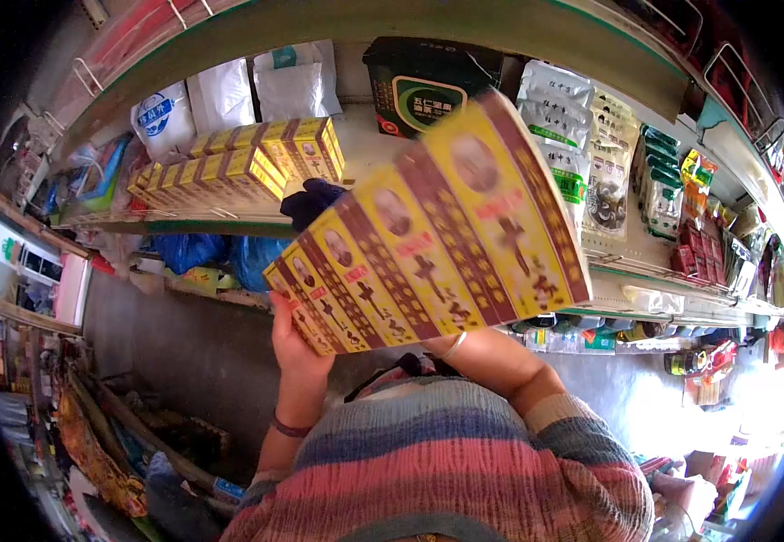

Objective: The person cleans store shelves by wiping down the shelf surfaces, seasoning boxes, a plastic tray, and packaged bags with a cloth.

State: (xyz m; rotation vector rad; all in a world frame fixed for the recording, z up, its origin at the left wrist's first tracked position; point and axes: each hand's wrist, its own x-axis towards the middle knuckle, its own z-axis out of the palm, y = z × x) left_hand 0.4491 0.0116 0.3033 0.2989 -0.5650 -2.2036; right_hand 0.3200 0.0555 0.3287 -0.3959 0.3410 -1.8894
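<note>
A long row of yellow and brown boxes (pixel 410 248) is held up in front of the shelf, tilted up to the right. My left hand (pixel 302 336) grips its lower left end. My right hand is hidden behind the row; only the wrist and forearm show below it. More boxes of the same pattern (pixel 220 176) stand in rows on the shelf at the left. A dark cloth (pixel 313 203) lies near the shelf edge, partly covered by the held row.
The shelf (pixel 374 154) also bears white bags (pixel 220 97), a dark green box (pixel 401 90), silver packets (pixel 555 99) and snack packs (pixel 661 181) at the right. Blue bags (pixel 256 260) sit below the shelf. Wire rails run along its front edge.
</note>
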